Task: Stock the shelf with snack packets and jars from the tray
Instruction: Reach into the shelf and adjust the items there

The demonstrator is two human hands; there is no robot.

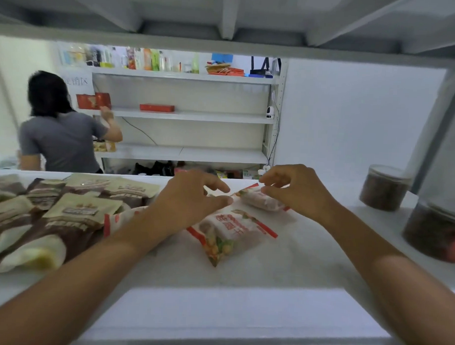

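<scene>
Middle of the frame: the right hand (295, 190) seems to pinch the far packet (263, 200), setting it on the shelf (269, 266), though it is blurry. The left hand (192, 197) is spread loosely beside it. Next, I think: line it up, then let go.

Single head-worn wide-angle view, looking forward and down into a shelf (243, 271) bay, very near its board, underside of the upper board (226, 17) overhead, open back showing a farther rack (187, 116) across the room.
</scene>
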